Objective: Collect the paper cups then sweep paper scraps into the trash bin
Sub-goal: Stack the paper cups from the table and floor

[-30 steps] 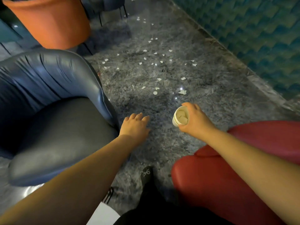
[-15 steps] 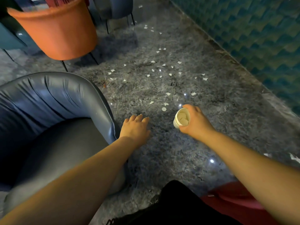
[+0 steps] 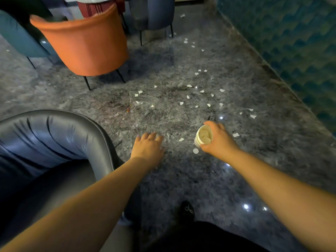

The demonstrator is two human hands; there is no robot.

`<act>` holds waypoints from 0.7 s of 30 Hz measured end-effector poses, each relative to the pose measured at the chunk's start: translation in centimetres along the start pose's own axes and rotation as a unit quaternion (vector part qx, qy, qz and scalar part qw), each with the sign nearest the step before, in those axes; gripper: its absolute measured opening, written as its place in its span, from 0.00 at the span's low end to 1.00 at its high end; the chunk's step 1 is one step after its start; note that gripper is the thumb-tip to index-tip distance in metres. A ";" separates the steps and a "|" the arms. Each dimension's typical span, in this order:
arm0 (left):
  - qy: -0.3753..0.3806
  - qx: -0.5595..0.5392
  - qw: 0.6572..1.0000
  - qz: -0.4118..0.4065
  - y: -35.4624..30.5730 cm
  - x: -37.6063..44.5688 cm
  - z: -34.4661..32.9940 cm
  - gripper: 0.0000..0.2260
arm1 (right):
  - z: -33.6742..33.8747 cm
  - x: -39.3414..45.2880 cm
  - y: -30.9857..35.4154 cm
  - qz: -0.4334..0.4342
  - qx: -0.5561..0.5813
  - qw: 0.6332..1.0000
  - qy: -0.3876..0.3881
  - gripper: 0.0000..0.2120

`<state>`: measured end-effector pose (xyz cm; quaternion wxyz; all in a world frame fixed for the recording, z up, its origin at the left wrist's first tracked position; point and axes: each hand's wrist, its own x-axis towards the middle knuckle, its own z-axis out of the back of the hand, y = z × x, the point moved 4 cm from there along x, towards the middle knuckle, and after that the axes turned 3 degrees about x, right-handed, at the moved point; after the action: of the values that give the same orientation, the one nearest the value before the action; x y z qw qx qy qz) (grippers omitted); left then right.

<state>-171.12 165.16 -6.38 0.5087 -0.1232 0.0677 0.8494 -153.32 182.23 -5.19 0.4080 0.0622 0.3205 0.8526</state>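
1. Paper cup (image 3: 203, 136) sits in the right hand (image 3: 219, 140), tipped on its side so its open mouth faces the camera; pale scraps lie inside it.
2. Right arm reaches forward from the lower right, fingers and thumb curled round the cup's wall, held above the grey marbled floor (image 3: 236, 179).
3. Left hand (image 3: 148, 148) stretches out palm down, fingers relaxed and slightly spread, holding nothing; whether it touches the floor I cannot tell.
4. Left forearm passes just beside the edge of a dark blue-grey armchair (image 3: 54, 142).
5. Paper scraps (image 3: 181, 103) lie scattered across the floor ahead of both hands, with one round piece (image 3: 195, 150) just below the cup.
6. An orange chair (image 3: 85, 46) stands farther back on the left, and a teal textured wall (image 3: 291, 42) runs along the right.
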 end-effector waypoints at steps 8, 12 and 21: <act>-0.017 -0.021 0.999 0.045 4.4 10.9 4.3 0.25 | 1.9 14.7 3.7 0.042 -0.012 0.999 0.027 0.39; -0.016 -0.018 0.998 0.060 7.8 17.1 5.7 0.25 | 1.5 21.8 5.5 0.054 -0.001 0.998 0.034 0.38; -0.025 -0.019 0.998 0.046 16.3 33.5 10.6 0.24 | 1.0 39.2 10.8 0.035 0.009 0.999 0.031 0.38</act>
<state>-202.15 188.39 -5.67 0.4686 -0.1082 0.0445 0.8756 -185.85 206.56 -4.05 0.3673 0.0504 0.3385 0.8649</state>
